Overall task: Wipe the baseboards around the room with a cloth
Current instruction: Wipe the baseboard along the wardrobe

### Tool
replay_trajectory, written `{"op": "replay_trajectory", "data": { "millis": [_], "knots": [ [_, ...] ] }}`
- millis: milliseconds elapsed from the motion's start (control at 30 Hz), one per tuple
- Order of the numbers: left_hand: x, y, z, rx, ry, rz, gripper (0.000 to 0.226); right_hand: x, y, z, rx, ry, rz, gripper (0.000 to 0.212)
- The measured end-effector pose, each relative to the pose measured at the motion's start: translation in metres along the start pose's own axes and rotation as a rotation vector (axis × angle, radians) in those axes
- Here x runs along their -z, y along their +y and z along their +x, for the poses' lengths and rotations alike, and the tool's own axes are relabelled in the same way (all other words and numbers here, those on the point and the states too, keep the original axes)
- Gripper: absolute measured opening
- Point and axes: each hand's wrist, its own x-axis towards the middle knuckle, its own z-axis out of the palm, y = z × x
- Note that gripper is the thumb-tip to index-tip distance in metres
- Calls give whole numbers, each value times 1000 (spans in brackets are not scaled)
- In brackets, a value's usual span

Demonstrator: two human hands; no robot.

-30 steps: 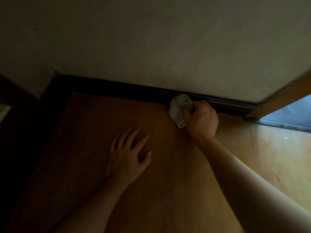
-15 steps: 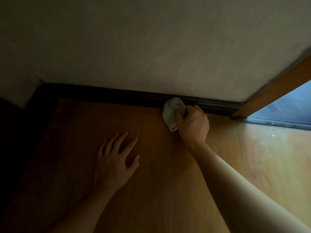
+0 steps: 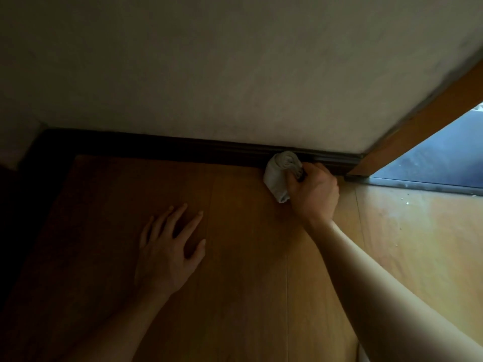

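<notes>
A dark baseboard (image 3: pixel 183 148) runs along the foot of the pale wall, from a shadowed corner at the left to a wooden door frame at the right. My right hand (image 3: pixel 315 194) grips a bunched pale grey cloth (image 3: pixel 279 173) and holds it against the baseboard a short way left of the door frame. The cloth's lower end hangs onto the floor. My left hand (image 3: pixel 170 249) rests flat on the wooden floor with fingers spread, well left of the cloth and apart from the baseboard.
The wooden door frame (image 3: pixel 428 124) slants up at the right, with a metal threshold strip (image 3: pixel 423 184) and a bluish floor beyond it. Wooden floorboards (image 3: pixel 248 270) fill the foreground. The left corner (image 3: pixel 34 152) lies in deep shadow.
My right hand with the cloth has slid to the right along the baseboard, closer to the door frame. My left hand stays flat on the floor.
</notes>
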Motion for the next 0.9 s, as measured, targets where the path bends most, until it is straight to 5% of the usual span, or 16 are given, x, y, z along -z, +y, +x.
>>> {"op": "replay_trajectory", "data": {
  "millis": [500, 900],
  "knots": [
    [-1, 1, 0, 1, -4, 3, 63, 0, 8, 1, -22, 49, 26, 22],
    [-1, 1, 0, 6, 7, -6, 63, -36, -62, -14, 5, -117, 95, 27]
  ]
}}
